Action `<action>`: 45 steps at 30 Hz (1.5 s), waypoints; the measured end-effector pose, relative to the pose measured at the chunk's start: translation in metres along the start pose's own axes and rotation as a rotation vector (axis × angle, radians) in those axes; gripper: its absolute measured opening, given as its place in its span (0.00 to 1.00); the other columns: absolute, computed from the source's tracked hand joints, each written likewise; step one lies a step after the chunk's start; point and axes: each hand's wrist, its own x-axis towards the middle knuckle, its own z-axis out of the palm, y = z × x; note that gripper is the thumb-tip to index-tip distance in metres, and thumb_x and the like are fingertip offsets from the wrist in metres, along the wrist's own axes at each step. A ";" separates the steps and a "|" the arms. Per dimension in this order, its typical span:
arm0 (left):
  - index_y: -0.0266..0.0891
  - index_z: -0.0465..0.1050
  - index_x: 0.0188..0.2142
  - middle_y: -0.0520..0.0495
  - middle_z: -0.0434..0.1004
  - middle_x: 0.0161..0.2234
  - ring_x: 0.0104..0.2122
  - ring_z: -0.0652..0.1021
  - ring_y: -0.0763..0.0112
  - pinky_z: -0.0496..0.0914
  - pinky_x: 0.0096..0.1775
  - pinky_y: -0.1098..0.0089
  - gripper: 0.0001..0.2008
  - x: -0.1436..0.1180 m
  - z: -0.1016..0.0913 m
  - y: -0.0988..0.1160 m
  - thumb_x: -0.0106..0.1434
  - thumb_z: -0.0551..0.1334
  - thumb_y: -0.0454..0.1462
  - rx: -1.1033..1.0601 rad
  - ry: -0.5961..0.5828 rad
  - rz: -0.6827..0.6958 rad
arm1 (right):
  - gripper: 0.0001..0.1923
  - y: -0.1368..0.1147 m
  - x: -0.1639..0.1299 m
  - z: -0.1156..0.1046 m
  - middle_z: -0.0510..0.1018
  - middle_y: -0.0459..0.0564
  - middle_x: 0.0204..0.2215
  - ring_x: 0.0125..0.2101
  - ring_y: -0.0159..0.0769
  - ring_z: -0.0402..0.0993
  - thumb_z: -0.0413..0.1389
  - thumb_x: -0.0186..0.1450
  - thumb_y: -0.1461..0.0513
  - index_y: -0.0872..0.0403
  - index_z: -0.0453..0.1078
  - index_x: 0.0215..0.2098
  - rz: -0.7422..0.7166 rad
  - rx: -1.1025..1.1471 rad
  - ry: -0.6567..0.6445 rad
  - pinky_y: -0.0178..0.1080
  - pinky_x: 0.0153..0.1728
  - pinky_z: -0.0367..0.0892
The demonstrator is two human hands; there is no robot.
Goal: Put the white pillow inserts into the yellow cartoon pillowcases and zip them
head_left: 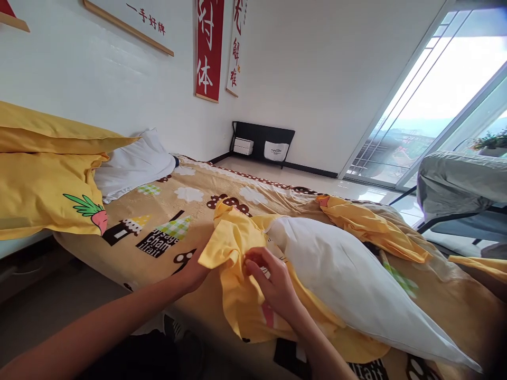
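In the middle of the bed lies a yellow pillowcase (pixel 233 237), bunched up at its near end and partly under a white pillow (pixel 336 264). My right hand (pixel 273 274) pinches a fold of the pillowcase between thumb and fingers. My left hand (pixel 198 272) reaches up to the pillowcase from the left; its fingers are hidden behind or inside the cloth. The pillow lies to the right of my right hand, most of it outside the yellow cloth. Part of a pink print on the pillowcase shows below my right hand.
A patterned tan blanket (pixel 190 211) covers the bed. On the left are yellow carrot-print pillows (pixel 47 184) and a white pillow (pixel 137 163). More yellow cloth (pixel 368 224) lies on the right. A black rack (pixel 261 137) stands at the wall, and a covered chair (pixel 459 179) near the glass door.
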 end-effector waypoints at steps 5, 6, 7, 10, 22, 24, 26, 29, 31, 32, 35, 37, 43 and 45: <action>0.40 0.75 0.45 0.43 0.80 0.40 0.50 0.74 0.50 0.71 0.48 0.62 0.26 -0.008 0.012 0.010 0.45 0.73 0.40 0.227 -0.099 0.175 | 0.06 0.003 0.006 0.015 0.74 0.43 0.27 0.23 0.27 0.67 0.54 0.55 0.66 0.52 0.66 0.33 -0.017 -0.078 0.083 0.30 0.24 0.61; 0.40 0.75 0.46 0.43 0.80 0.40 0.50 0.74 0.51 0.71 0.49 0.63 0.25 -0.008 0.013 0.013 0.47 0.72 0.40 0.257 -0.120 0.194 | 0.05 0.002 0.006 0.018 0.73 0.42 0.25 0.22 0.27 0.66 0.54 0.55 0.66 0.52 0.66 0.31 -0.015 -0.101 0.116 0.30 0.23 0.60; 0.39 0.75 0.46 0.43 0.80 0.40 0.50 0.74 0.51 0.71 0.48 0.63 0.24 -0.008 0.014 0.015 0.48 0.71 0.39 0.278 -0.135 0.206 | 0.05 0.002 0.006 0.020 0.73 0.42 0.24 0.21 0.27 0.65 0.53 0.55 0.66 0.52 0.66 0.30 -0.015 -0.125 0.142 0.30 0.23 0.59; 0.39 0.76 0.45 0.44 0.80 0.40 0.48 0.75 0.53 0.72 0.47 0.65 0.20 -0.007 0.013 0.019 0.50 0.69 0.39 0.312 -0.169 0.198 | 0.03 0.002 0.008 0.024 0.70 0.42 0.21 0.21 0.28 0.62 0.51 0.55 0.66 0.52 0.64 0.27 -0.024 -0.220 0.168 0.31 0.23 0.56; 0.39 0.77 0.40 0.44 0.80 0.34 0.37 0.78 0.57 0.73 0.34 0.67 0.19 -0.001 0.010 0.016 0.48 0.70 0.42 0.296 -0.160 0.175 | 0.08 0.015 0.011 0.014 0.76 0.46 0.28 0.28 0.30 0.71 0.55 0.64 0.57 0.54 0.70 0.35 0.162 0.202 0.041 0.32 0.30 0.66; 0.39 0.77 0.40 0.44 0.80 0.33 0.38 0.78 0.56 0.74 0.35 0.66 0.19 -0.002 0.009 0.017 0.48 0.71 0.43 0.254 -0.206 0.150 | 0.09 0.017 0.010 0.011 0.76 0.46 0.28 0.27 0.30 0.71 0.56 0.63 0.56 0.54 0.71 0.36 0.169 0.166 0.089 0.32 0.29 0.66; 0.39 0.78 0.39 0.44 0.80 0.32 0.40 0.78 0.55 0.74 0.37 0.65 0.20 -0.005 0.008 0.019 0.47 0.72 0.43 0.235 -0.258 0.134 | 0.09 0.016 0.008 0.008 0.76 0.45 0.28 0.26 0.29 0.70 0.57 0.62 0.58 0.54 0.70 0.38 0.153 0.137 0.077 0.32 0.28 0.66; 0.37 0.78 0.36 0.43 0.80 0.32 0.40 0.78 0.54 0.74 0.38 0.65 0.18 -0.007 0.007 0.023 0.46 0.72 0.43 0.280 -0.301 0.154 | 0.07 0.009 0.006 0.005 0.72 0.42 0.25 0.24 0.27 0.65 0.58 0.59 0.60 0.53 0.67 0.34 0.140 0.077 0.039 0.31 0.26 0.63; 0.36 0.79 0.36 0.43 0.80 0.32 0.39 0.78 0.55 0.74 0.37 0.65 0.18 -0.006 0.007 0.023 0.48 0.72 0.43 0.307 -0.317 0.181 | 0.06 0.006 0.005 0.004 0.67 0.41 0.21 0.23 0.26 0.61 0.56 0.60 0.61 0.53 0.63 0.28 0.139 0.012 0.017 0.31 0.26 0.59; 0.35 0.78 0.37 0.44 0.80 0.32 0.38 0.78 0.56 0.74 0.37 0.66 0.18 -0.005 0.006 0.023 0.48 0.72 0.43 0.308 -0.323 0.188 | 0.08 0.005 0.005 0.004 0.65 0.40 0.20 0.22 0.26 0.59 0.55 0.61 0.60 0.53 0.61 0.26 0.141 -0.003 0.004 0.31 0.26 0.58; 0.35 0.78 0.39 0.44 0.81 0.33 0.36 0.79 0.59 0.74 0.36 0.67 0.19 -0.001 0.004 0.019 0.50 0.70 0.43 0.267 -0.333 0.170 | 0.13 0.007 0.006 0.001 0.61 0.40 0.19 0.23 0.26 0.55 0.54 0.62 0.58 0.53 0.57 0.23 0.162 0.046 -0.028 0.31 0.25 0.55; 0.35 0.78 0.41 0.44 0.81 0.34 0.36 0.79 0.59 0.74 0.36 0.67 0.19 0.002 0.002 0.015 0.51 0.70 0.42 0.235 -0.345 0.131 | 0.15 0.011 0.007 -0.002 0.59 0.40 0.20 0.23 0.26 0.54 0.54 0.62 0.56 0.53 0.56 0.23 0.176 0.099 -0.037 0.31 0.24 0.53; 0.36 0.78 0.44 0.43 0.82 0.37 0.41 0.80 0.54 0.74 0.42 0.62 0.22 0.010 -0.003 0.007 0.48 0.72 0.37 0.151 -0.392 0.055 | 0.15 0.019 0.009 -0.010 0.60 0.40 0.21 0.24 0.26 0.55 0.53 0.64 0.55 0.53 0.56 0.24 0.192 0.117 -0.083 0.31 0.24 0.54; 0.36 0.77 0.45 0.43 0.82 0.38 0.42 0.80 0.54 0.74 0.44 0.61 0.22 0.011 -0.005 0.007 0.48 0.72 0.36 0.127 -0.423 0.040 | 0.15 0.020 0.009 -0.012 0.61 0.40 0.21 0.24 0.27 0.57 0.54 0.64 0.54 0.53 0.58 0.25 0.200 0.124 -0.082 0.31 0.25 0.56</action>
